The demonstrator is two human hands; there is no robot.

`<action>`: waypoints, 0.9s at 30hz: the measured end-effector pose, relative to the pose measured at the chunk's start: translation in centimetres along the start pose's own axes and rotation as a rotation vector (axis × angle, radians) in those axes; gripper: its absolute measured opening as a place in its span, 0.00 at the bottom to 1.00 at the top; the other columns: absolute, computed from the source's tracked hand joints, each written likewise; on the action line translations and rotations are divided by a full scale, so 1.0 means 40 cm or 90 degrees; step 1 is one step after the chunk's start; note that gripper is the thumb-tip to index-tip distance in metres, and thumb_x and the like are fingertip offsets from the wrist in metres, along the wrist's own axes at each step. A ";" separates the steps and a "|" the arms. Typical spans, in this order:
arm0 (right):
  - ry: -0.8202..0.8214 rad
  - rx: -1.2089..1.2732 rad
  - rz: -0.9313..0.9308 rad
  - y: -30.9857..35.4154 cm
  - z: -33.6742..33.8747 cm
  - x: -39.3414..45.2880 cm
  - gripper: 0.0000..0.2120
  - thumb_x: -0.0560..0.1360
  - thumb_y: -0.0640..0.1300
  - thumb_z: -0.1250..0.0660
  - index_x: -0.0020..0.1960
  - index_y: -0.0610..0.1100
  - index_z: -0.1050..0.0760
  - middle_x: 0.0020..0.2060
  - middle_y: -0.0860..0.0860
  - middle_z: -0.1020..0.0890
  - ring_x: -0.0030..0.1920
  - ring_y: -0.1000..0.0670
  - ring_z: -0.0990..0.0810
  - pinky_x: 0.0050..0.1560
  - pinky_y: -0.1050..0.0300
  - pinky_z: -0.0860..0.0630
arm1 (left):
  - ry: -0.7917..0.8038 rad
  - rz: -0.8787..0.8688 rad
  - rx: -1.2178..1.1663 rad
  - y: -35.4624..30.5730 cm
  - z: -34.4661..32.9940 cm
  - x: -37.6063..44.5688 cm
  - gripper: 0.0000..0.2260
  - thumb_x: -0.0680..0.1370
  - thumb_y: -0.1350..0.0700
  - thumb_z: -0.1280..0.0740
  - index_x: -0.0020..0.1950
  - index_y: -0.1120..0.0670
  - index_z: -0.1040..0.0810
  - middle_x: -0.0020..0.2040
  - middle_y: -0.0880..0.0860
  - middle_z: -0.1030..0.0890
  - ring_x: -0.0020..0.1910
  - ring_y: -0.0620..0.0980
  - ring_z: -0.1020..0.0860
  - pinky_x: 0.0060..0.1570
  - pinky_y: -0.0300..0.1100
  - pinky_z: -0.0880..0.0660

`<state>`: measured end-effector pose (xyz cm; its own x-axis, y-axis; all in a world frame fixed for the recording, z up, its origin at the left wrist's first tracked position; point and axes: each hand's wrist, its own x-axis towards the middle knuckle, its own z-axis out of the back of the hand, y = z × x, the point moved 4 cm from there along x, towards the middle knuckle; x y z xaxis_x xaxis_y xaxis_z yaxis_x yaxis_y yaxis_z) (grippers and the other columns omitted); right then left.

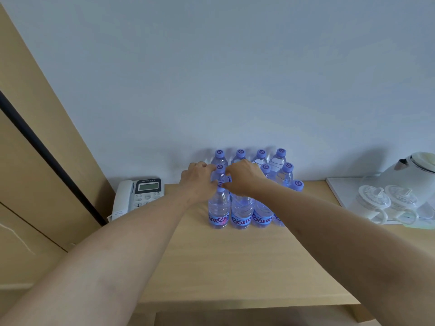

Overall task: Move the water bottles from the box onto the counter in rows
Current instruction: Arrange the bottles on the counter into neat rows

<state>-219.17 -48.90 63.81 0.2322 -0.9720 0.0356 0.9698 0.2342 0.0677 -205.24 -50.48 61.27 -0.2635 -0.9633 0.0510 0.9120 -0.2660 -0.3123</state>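
Note:
Several clear water bottles with purple caps and blue labels stand in three rows on the wooden counter, against the wall. My left hand reaches in from the left, with its fingers and thumb curled round the neck of the leftmost bottle of the middle row. Just right of it, my right hand curls over the top of a bottle in the second column and hides its cap. The front-left bottle stands right below both thumbs. No box is in view.
A white desk phone sits at the counter's left end, beside a tall wooden cabinet. At the right, a white tray carries a kettle and two upturned cups. Bare counter lies in front of the bottles.

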 end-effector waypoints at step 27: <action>0.087 -0.067 0.040 0.102 -0.021 0.011 0.11 0.73 0.37 0.35 0.53 0.43 0.20 0.47 0.45 0.19 0.52 0.44 0.24 0.43 0.54 0.23 | 0.042 -0.020 0.031 0.117 0.052 -0.036 0.23 0.74 0.58 0.36 0.70 0.51 0.30 0.65 0.55 0.28 0.64 0.58 0.33 0.59 0.49 0.30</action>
<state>-215.04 -48.36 63.28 0.2937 -0.9506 -0.1002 0.9538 0.2984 -0.0349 -199.96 -50.42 61.72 -0.3116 -0.9502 -0.0033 0.9165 -0.2996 -0.2649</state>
